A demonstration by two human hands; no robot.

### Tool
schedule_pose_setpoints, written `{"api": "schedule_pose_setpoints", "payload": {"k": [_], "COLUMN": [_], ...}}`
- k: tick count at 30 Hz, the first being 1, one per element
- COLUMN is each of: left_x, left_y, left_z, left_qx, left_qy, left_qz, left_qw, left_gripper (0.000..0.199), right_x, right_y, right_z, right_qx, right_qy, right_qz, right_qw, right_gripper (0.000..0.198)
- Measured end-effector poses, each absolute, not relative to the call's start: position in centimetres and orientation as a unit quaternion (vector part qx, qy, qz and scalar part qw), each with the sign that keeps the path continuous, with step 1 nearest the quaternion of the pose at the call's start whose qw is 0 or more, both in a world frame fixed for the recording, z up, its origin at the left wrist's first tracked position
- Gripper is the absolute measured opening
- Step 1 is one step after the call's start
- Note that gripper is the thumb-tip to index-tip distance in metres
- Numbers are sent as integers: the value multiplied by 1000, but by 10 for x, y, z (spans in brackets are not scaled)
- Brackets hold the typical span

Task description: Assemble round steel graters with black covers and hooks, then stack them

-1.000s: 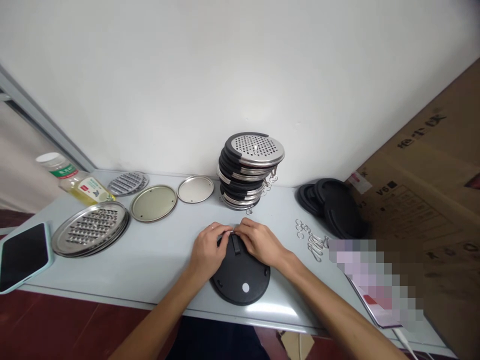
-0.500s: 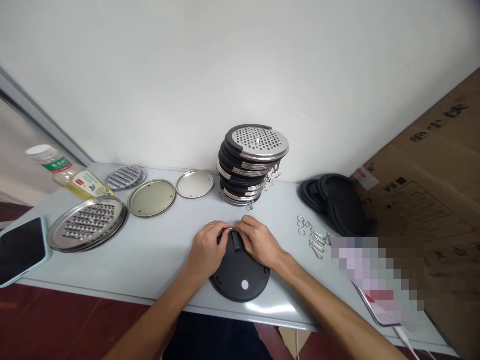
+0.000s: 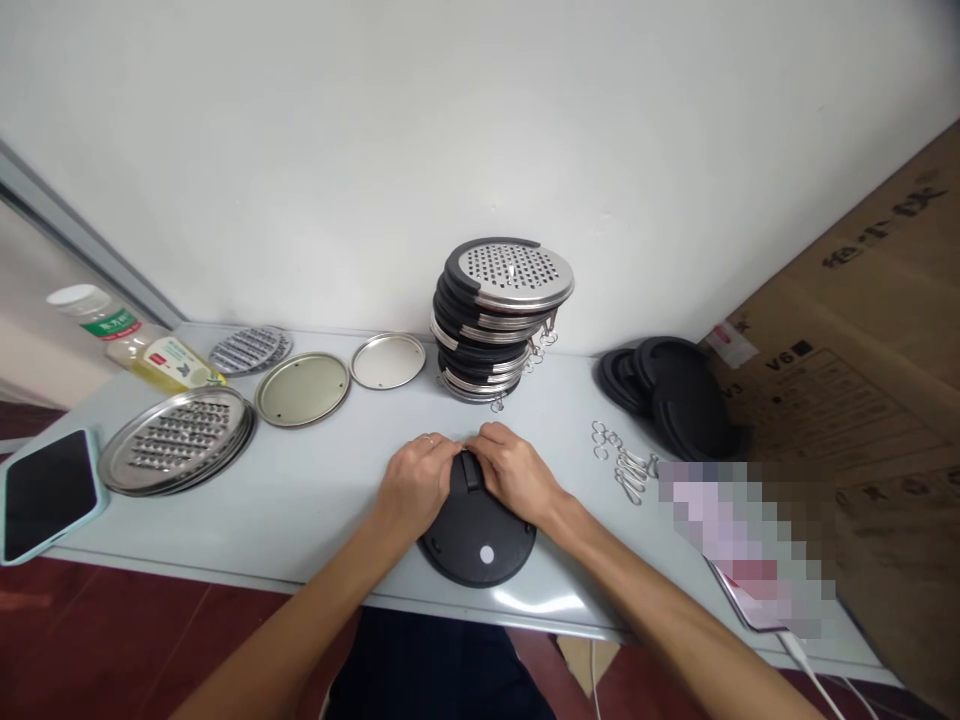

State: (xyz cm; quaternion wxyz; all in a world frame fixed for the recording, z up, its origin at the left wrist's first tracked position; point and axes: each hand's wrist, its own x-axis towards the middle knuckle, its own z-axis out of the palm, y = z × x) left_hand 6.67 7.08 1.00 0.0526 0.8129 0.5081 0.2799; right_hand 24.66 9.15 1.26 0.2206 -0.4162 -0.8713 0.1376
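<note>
A round black plastic disc lies on the table before me, with a white dot near its front edge and a raised tab at its far side. At that far edge, my left hand and my right hand meet with bent fingers. Their fingertips pinch a small shiny metal piece, mostly hidden; whether it is a ring or a clip I cannot tell. The right hand's heel rests over the disc's right side. Beyond the hands stands a tall stack of graters with black rims and small metal hangers.
Grater plates, a greenish round tray, a silver tray, a bottle and a phone are on the left. To the right are metal rings and clips, black holders and a cardboard box.
Both hands stay at the disc's far edge, and the fingertips have shifted only slightly. The whole view has moved a little; nothing else has visibly moved.
</note>
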Motion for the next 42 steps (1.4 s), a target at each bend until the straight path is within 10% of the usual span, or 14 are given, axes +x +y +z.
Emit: {"api": "schedule_pose_setpoints", "payload": {"k": [42], "left_x": [62], "left_y": [78], "left_z": [3], "left_qx": [841], "left_qy": [433], "left_qz": [322], "left_qw": [18], "left_gripper": [18], "right_x": [252], "right_y": [92], "right_z": [-1], "right_qx": [-430], "right_qy": [-802], "right_qz": [237], "right_qw": [341], "right_gripper": [23]}}
